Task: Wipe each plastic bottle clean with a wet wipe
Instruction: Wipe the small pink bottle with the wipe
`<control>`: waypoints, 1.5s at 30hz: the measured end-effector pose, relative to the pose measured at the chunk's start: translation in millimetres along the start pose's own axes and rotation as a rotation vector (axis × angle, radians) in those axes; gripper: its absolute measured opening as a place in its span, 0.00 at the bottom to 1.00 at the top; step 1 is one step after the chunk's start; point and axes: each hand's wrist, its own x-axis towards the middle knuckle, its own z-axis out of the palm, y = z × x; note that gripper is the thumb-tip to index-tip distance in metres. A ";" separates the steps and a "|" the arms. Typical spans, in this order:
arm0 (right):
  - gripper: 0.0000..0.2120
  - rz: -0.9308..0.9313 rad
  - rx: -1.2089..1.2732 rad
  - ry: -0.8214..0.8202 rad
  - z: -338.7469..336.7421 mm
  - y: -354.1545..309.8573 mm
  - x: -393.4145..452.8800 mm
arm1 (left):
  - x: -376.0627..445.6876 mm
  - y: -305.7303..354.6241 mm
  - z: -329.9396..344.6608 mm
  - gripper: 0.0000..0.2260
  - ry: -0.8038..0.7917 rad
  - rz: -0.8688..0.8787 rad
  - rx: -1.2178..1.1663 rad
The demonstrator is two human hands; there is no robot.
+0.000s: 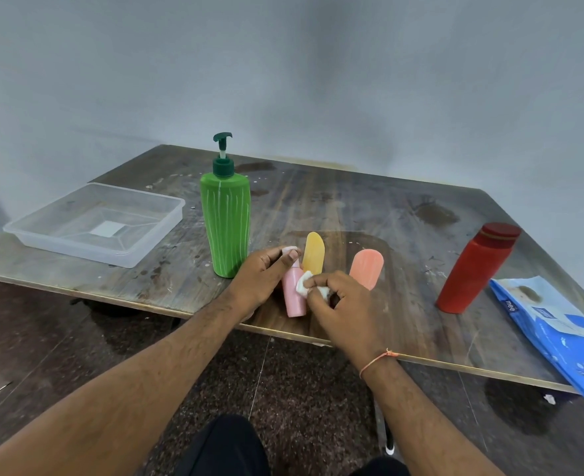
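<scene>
Clear tray [136,250]: sits at the left end of the worktop [369,207], well apart from the hands; apart from a pale patch at the centre of its floor, nothing shows inside. It looks like a place kept aside for bottles, though which ones cannot be told.

Green pump bottle [225,221]: upright just left of the hands, within easy reach, probably waiting its turn or already done.

Left hand [261,281]: its fingers are curled round the top of the pink bottle [294,297], thumb and forefinger at the cap. The hold steadies the bottle so that rubbing does not tip or spin it.

Pink bottle: standing near the front edge of the worktop, between the two hands; this is the one being cleaned.

Wet wipe [306,285]: bunched white, pressed to the right side of the pink bottle's body.

Right hand [342,304]: its fingers pinch the wet wipe and hold it against the bottle; bunching gives a firm pad to rub with.

Yellow bottle [314,254]: directly behind the hands, its base hidden.

Orange bottle [368,269]: just right of the yellow one, also close by for quick pick-up.

Red bottle [474,269]: upright towards the right, well apart from the hands.

Blue wipe pack [558,334]: lies flat at the right end, overhanging the front edge, on the side of the wiping hand for drawing a fresh sheet.
</scene>
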 end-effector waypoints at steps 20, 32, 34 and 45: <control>0.06 0.136 0.129 -0.176 -6.5 2.8 0.1 | -3.6 3.2 1.7 0.13 0.001 0.044 0.042; 0.06 0.047 0.096 -0.210 -4.4 4.7 0.5 | -3.5 3.8 2.1 0.11 0.004 0.044 0.060; 0.05 0.060 0.109 -0.127 -2.6 6.1 0.8 | -3.6 4.0 2.3 0.09 0.007 0.050 0.065; 0.09 0.102 0.107 -0.116 -1.1 2.2 -1.4 | 1.3 -2.4 0.1 0.08 0.007 0.045 0.059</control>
